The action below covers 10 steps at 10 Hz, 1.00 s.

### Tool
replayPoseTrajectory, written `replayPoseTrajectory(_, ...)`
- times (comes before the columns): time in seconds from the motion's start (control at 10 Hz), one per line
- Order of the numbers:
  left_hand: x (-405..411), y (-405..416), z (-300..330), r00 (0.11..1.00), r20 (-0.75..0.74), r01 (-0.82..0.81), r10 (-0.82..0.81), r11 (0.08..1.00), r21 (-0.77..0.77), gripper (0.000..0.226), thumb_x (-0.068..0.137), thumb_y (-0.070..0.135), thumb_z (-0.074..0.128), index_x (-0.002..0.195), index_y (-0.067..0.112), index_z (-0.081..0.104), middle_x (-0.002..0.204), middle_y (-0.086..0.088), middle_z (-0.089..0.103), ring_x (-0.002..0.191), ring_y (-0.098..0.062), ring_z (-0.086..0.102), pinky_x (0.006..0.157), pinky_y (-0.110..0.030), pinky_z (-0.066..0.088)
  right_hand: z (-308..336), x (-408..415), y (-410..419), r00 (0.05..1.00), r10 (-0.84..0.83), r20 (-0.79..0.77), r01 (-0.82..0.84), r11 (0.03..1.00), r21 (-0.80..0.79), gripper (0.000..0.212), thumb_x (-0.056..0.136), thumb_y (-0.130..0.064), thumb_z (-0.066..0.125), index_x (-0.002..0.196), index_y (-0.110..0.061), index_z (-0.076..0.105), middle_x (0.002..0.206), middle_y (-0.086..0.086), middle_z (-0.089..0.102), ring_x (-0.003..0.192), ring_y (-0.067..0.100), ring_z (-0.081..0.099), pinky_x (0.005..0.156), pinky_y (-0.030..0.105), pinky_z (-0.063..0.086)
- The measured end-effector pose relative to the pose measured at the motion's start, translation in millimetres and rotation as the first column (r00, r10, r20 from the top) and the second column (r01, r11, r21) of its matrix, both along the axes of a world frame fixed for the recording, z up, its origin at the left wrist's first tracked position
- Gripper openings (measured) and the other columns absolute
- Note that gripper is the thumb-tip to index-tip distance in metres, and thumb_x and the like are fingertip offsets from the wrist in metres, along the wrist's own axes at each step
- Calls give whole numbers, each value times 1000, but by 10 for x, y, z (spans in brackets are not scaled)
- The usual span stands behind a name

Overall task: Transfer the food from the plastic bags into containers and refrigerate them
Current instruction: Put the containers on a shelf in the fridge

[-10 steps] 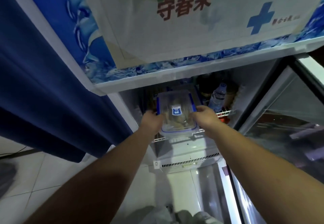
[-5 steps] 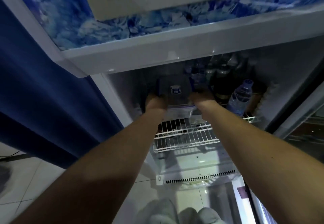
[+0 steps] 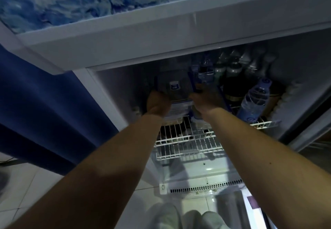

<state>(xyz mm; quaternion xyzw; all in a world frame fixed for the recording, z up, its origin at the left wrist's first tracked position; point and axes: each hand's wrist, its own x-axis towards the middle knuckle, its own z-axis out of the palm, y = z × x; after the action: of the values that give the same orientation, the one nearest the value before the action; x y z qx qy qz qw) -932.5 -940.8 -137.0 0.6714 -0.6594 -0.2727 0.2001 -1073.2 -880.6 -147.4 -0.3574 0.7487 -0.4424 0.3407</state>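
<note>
A clear plastic food container (image 3: 174, 88) with blue clips and a small blue label sits deep inside the open fridge, above the white wire shelf (image 3: 188, 144). It seems to rest on another container below it. My left hand (image 3: 157, 103) grips its left near corner. My right hand (image 3: 204, 102) grips its right near corner. Both forearms reach in from the bottom of the view. The food inside is too dark to make out.
Several dark bottles (image 3: 232, 78) and a clear water bottle (image 3: 254, 99) stand on the shelf to the right. The fridge's white top frame (image 3: 161, 37) hangs overhead. A blue curtain (image 3: 44, 112) is on the left; the vent grille (image 3: 206, 187) is below.
Both hands have pushed the container from the fridge's front deeper onto the shelf. My head has moved lower and closer to the opening.
</note>
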Motion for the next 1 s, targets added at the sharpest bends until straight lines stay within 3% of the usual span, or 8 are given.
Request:
replayPoseTrajectory(0.2, 76, -29, 81, 993, 57, 103, -102, 995, -10, 39, 110, 17, 44, 141, -4, 56, 141, -25, 60, 130, -43, 56, 106, -44, 47, 49, -27, 31, 995, 97, -12, -97, 994, 45, 34, 99, -30, 58, 133, -29, 63, 111, 3, 71, 73, 11, 62, 60, 26, 47)
replayPoseTrajectory(0.3, 140, 76, 323, 980, 95, 178, -173, 982, -55, 38, 111, 24, 44, 138, 0, 59, 135, -26, 64, 123, -44, 60, 99, -44, 50, 117, -129, 93, 991, 117, -73, -111, 991, 79, 37, 88, -36, 66, 123, -25, 71, 121, 4, 72, 103, 27, 69, 83, 35, 53)
replayPoseTrajectory(0.4, 188, 243, 502, 916, 285, 316, -282, 945, -81, 40, 110, 30, 39, 141, 9, 55, 138, -23, 61, 122, -43, 61, 91, -43, 48, 297, -167, 248, 942, 246, -228, -207, 961, 181, 28, 95, -28, 64, 121, -19, 72, 127, 10, 69, 114, 31, 65, 93, 38, 51)
replayPoseTrajectory(0.5, 169, 458, 654, 853, 418, 373, -313, 926, -66, 50, 99, 43, 42, 144, 22, 49, 143, -15, 59, 125, -40, 60, 98, -50, 54, 471, -90, 436, 866, 332, -375, -235, 930, 282, 38, 96, -30, 50, 124, -12, 69, 132, 17, 65, 116, 37, 62, 97, 38, 50)
replayPoseTrajectory(0.6, 158, 835, 959, 812, 446, 399, -378, 916, 49, 44, 98, 42, 53, 140, 31, 55, 140, -6, 60, 120, -35, 63, 96, -47, 56, 527, -116, 626, 787, 410, -461, -260, 898, 356, 55, 81, -46, 43, 122, -20, 68, 123, 15, 69, 108, 37, 65, 93, 38, 54)
replayPoseTrajectory(0.7, 222, 1144, 1170, 811, 440, 414, -385, 910, 31, 50, 96, 43, 57, 142, 24, 49, 132, -12, 61, 116, -36, 61, 93, -46, 52, 921, -30, 1002, 717, 491, -494, -232, 837, 495, 61, 85, -58, 40, 125, -18, 65, 121, 18, 68, 109, 41, 64, 88, 39, 52)
replayPoseTrajectory(0.8, 317, 1352, 1310, 812, 425, 423, -401, 905, 47, 44, 95, 45, 56, 133, 23, 54, 126, -10, 63, 111, -34, 62, 90, -45, 53, 1179, 32, 1247, 717, 465, -519, -177, 842, 510, 61, 85, -55, 47, 134, -19, 54, 132, 17, 59, 119, 43, 55, 98, 45, 50)
replayPoseTrajectory(1.0, 593, 1575, 1387, 726, 488, 499, -486, 859, 112, 53, 101, 48, 46, 145, 19, 48, 142, -11, 55, 126, -33, 53, 102, -48, 47, 1412, 198, 1574, 717, 458, -525, -151, 838, 524, 65, 95, -44, 59, 151, -18, 39, 145, 17, 45, 133, 43, 41, 109, 48, 42)
